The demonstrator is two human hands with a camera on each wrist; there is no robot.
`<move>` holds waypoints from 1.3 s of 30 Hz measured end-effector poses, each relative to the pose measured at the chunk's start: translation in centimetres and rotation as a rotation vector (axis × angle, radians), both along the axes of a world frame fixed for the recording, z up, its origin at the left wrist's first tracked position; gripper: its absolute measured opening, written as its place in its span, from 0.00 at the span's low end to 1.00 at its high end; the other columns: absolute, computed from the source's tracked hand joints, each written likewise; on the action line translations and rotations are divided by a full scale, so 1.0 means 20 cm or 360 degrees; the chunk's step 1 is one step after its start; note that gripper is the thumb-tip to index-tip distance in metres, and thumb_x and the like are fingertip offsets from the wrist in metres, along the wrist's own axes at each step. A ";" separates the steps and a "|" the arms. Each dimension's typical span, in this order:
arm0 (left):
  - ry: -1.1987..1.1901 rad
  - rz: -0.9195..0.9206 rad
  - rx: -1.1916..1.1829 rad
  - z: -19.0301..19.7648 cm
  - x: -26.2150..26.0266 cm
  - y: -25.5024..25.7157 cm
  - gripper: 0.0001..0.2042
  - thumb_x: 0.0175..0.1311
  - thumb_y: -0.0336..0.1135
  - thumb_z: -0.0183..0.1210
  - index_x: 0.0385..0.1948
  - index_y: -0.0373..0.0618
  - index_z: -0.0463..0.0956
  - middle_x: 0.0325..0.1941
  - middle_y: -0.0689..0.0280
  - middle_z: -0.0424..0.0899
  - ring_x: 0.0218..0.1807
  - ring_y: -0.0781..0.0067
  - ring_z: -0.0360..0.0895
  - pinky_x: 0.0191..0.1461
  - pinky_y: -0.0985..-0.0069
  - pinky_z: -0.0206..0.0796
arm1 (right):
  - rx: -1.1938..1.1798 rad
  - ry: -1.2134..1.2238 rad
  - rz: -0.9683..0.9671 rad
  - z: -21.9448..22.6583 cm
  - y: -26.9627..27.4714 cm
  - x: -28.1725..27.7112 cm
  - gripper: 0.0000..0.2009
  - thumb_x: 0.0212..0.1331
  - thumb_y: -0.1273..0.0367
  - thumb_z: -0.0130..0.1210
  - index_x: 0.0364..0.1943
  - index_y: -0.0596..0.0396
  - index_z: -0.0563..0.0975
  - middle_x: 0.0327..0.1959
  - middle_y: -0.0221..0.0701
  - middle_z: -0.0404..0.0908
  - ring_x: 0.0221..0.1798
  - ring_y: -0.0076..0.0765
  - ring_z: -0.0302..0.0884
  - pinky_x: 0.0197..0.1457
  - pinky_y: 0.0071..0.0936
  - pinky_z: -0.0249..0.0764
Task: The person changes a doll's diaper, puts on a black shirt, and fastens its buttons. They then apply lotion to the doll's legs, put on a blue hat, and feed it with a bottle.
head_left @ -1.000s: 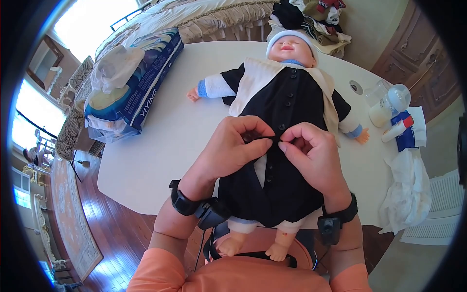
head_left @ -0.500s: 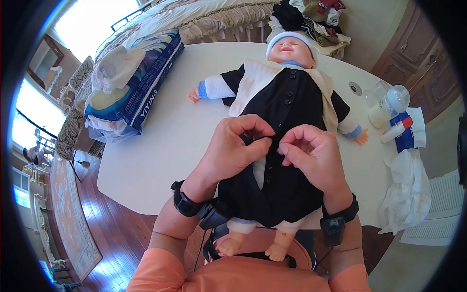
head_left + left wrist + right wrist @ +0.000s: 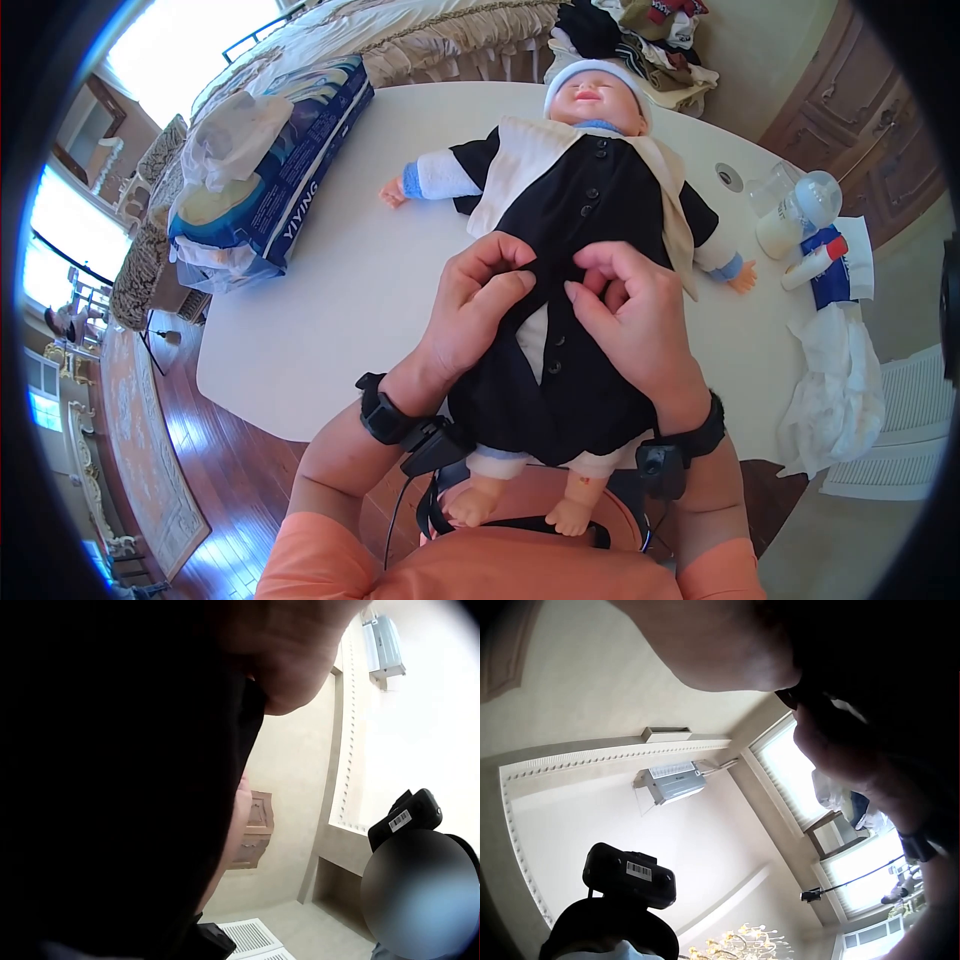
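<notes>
A doll (image 3: 598, 100) lies on its back in a black garment (image 3: 600, 390) with a cream collar and a column of dark buttons. The left hand (image 3: 474, 305) pinches the garment's edge at the belly, left of the buttons. Just across from it, the right hand (image 3: 632, 318) has thumb and forefinger bent at the cloth on the button side; what lies between them is hidden. Below the hands a pale gap (image 3: 533, 340) shows between the garment's edges. Dark cloth fills much of the left wrist view beside the left hand (image 3: 289, 656).
On the white table (image 3: 330, 340) a blue diaper pack (image 3: 285, 190) lies at the left. At the right are a baby bottle (image 3: 800, 215), a red-capped tube (image 3: 815, 264) and a crumpled white cloth (image 3: 835, 390). Folded clothes (image 3: 660, 50) are piled behind the doll.
Both hands have moved slightly apart, the left one toward the left with the garment's edge. The pale gap below them looks wider.
</notes>
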State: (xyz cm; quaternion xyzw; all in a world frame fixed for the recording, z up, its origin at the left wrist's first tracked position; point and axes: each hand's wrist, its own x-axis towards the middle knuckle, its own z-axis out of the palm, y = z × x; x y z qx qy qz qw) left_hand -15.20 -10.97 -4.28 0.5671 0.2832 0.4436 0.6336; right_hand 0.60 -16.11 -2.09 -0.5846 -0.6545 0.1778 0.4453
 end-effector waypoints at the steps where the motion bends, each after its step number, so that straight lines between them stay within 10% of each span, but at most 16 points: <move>1: -0.0051 0.0012 -0.0011 -0.01 0.00 0.00 0.04 0.52 0.25 0.49 0.29 0.39 0.69 0.27 0.75 0.69 0.31 0.90 0.62 0.35 0.90 0.55 | 0.0000 -0.0004 -0.0001 0.00 0.00 0.00 0.10 0.39 0.76 0.59 0.29 0.58 0.72 0.20 0.32 0.73 0.17 0.30 0.69 0.21 0.23 0.65; 13: -0.0108 0.0025 -0.0017 -0.02 0.00 0.00 0.04 0.53 0.25 0.50 0.31 0.39 0.70 0.28 0.75 0.71 0.31 0.90 0.64 0.35 0.90 0.57 | 0.0107 -0.0676 0.0659 0.09 -0.08 0.02 0.09 0.36 0.70 0.61 0.22 0.53 0.72 0.23 0.30 0.71 0.24 0.37 0.70 0.27 0.30 0.67; 23: -0.0137 -0.0034 -0.0050 -0.03 -0.01 0.01 0.04 0.53 0.25 0.52 0.31 0.39 0.71 0.28 0.75 0.72 0.31 0.90 0.65 0.35 0.90 0.58 | 0.0104 -0.0335 0.0930 0.07 -0.08 0.00 0.05 0.39 0.76 0.57 0.20 0.58 0.72 0.17 0.32 0.70 0.21 0.35 0.67 0.22 0.26 0.62; 27: -0.0143 -0.0021 0.0000 -0.03 0.00 0.00 0.04 0.53 0.25 0.52 0.30 0.38 0.71 0.28 0.75 0.72 0.31 0.90 0.65 0.35 0.89 0.59 | -0.0044 -0.0205 0.0915 0.11 -0.08 0.02 0.04 0.42 0.75 0.56 0.22 0.57 0.73 0.19 0.32 0.72 0.21 0.34 0.70 0.23 0.25 0.65; 30: -0.0091 0.0007 0.0060 -0.02 0.00 -0.01 0.04 0.53 0.25 0.52 0.30 0.38 0.72 0.27 0.74 0.73 0.30 0.90 0.66 0.35 0.89 0.59 | 0.0049 0.0108 0.0268 0.09 -0.05 0.03 0.03 0.45 0.76 0.56 0.25 0.59 0.74 0.19 0.32 0.73 0.18 0.27 0.70 0.22 0.20 0.65; 39: 0.0031 0.0060 0.0160 -0.03 0.01 -0.01 0.04 0.51 0.25 0.54 0.29 0.37 0.73 0.26 0.73 0.74 0.30 0.89 0.66 0.34 0.89 0.60 | 0.0016 -0.0228 0.0048 0.03 0.01 0.00 0.07 0.40 0.74 0.59 0.26 0.57 0.75 0.22 0.32 0.74 0.20 0.32 0.72 0.24 0.24 0.67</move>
